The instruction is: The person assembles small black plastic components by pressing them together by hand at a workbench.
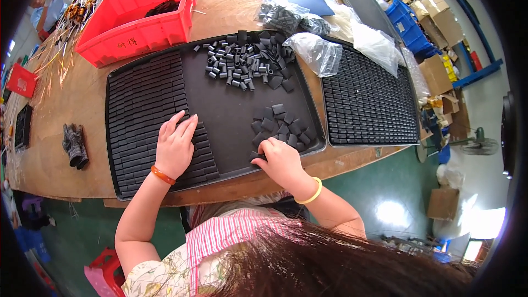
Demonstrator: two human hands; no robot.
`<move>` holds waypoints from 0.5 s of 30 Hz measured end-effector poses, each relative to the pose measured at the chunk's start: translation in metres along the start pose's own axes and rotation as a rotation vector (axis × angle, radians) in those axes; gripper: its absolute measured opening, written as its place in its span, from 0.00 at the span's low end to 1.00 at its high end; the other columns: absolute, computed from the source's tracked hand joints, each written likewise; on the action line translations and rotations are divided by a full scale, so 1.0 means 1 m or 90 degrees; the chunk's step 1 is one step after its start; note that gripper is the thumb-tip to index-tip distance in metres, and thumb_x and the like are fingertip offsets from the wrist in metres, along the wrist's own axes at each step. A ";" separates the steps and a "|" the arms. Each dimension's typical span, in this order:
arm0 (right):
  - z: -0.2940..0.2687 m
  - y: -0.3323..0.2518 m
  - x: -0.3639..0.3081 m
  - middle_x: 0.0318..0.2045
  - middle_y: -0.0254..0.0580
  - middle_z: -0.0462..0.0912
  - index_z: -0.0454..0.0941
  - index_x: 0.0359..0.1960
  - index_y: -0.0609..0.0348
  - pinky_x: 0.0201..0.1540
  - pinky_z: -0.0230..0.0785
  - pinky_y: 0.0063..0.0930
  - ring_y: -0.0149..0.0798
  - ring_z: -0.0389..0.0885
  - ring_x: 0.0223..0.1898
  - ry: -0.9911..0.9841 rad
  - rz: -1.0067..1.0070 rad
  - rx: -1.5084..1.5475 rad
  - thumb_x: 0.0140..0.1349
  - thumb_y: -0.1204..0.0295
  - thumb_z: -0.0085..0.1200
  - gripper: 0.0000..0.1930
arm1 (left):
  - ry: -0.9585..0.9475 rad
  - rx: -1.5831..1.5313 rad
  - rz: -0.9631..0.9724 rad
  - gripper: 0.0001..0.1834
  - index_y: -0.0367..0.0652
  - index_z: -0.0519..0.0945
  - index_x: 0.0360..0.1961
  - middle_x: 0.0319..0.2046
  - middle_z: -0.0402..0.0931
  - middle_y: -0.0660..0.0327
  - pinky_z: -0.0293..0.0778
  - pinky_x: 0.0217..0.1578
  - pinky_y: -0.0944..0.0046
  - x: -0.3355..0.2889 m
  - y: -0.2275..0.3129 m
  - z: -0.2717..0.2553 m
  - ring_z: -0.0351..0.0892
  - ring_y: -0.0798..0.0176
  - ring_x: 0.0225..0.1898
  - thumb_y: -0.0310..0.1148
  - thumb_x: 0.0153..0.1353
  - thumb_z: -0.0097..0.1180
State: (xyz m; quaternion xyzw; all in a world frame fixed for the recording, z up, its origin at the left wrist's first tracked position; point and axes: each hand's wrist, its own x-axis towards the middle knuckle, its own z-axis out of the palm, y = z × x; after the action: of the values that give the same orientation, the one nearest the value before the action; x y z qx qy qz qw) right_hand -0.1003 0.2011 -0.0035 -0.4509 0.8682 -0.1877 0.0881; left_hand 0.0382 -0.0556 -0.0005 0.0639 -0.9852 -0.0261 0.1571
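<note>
Now we're watching the edge of the packed rows (146,99) — our left hand (175,146) has its fingers stretched over them, and a careless drag could nudge pieces out of line. Whether anything is held beneath, we can't tell. Over by the near edge of the black tray (220,107), our right hand (283,159) has a narrow grip, apparently pinching a small black piece (256,155) between thumb and finger; too light a pinch could drop it, and a knock of the knuckles could scatter the loose pile (283,126) just beside. As for looks, the piece is mostly hidden — just a dark bit shows. Those in the pile are flat, squarish and dull black, some overlapping at odd angles.
</note>
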 end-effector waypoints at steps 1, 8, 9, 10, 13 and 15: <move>-0.001 0.000 0.000 0.33 0.39 0.79 0.76 0.33 0.56 0.39 0.74 0.37 0.46 0.81 0.37 0.000 0.000 -0.001 0.52 0.62 0.69 0.16 | 0.000 -0.001 0.000 0.31 0.42 0.74 0.62 0.55 0.77 0.62 0.59 0.65 0.54 0.000 0.000 -0.001 0.64 0.57 0.66 0.24 0.53 0.54; -0.003 0.000 -0.001 0.31 0.39 0.79 0.76 0.32 0.56 0.38 0.74 0.37 0.46 0.81 0.37 0.011 -0.012 0.011 0.51 0.62 0.70 0.16 | 0.065 -0.161 -0.040 0.30 0.41 0.74 0.62 0.51 0.79 0.58 0.63 0.63 0.53 -0.001 -0.006 0.000 0.70 0.53 0.62 0.20 0.54 0.52; -0.002 0.000 -0.001 0.31 0.39 0.79 0.76 0.32 0.56 0.38 0.74 0.37 0.45 0.81 0.36 0.014 -0.013 0.009 0.51 0.62 0.70 0.16 | 0.091 -0.171 -0.054 0.30 0.41 0.74 0.62 0.52 0.79 0.57 0.63 0.62 0.53 0.000 -0.007 0.000 0.71 0.52 0.61 0.20 0.54 0.51; -0.002 0.000 -0.001 0.31 0.39 0.79 0.76 0.32 0.56 0.38 0.74 0.37 0.45 0.81 0.36 0.014 -0.013 0.008 0.51 0.62 0.70 0.16 | 0.091 -0.171 -0.055 0.30 0.41 0.74 0.62 0.52 0.79 0.57 0.63 0.62 0.53 0.002 -0.005 -0.002 0.71 0.52 0.61 0.20 0.54 0.51; -0.002 0.000 0.000 0.31 0.39 0.79 0.76 0.31 0.56 0.38 0.74 0.37 0.45 0.81 0.36 0.006 -0.004 0.018 0.50 0.62 0.70 0.16 | 0.023 -0.092 0.022 0.24 0.44 0.77 0.60 0.60 0.75 0.60 0.59 0.66 0.52 0.008 0.009 -0.006 0.66 0.55 0.66 0.27 0.59 0.55; -0.001 0.001 0.000 0.30 0.39 0.79 0.75 0.30 0.55 0.37 0.74 0.37 0.45 0.81 0.35 0.007 -0.005 0.026 0.50 0.63 0.70 0.16 | -0.004 -0.059 0.043 0.23 0.46 0.78 0.58 0.61 0.74 0.62 0.56 0.68 0.52 0.003 0.010 0.001 0.64 0.56 0.68 0.32 0.61 0.56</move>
State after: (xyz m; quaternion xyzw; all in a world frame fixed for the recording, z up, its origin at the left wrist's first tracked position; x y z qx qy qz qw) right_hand -0.1010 0.2020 -0.0029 -0.4515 0.8628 -0.2081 0.0916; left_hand 0.0342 -0.0462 0.0004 0.0229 -0.9850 -0.0666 0.1574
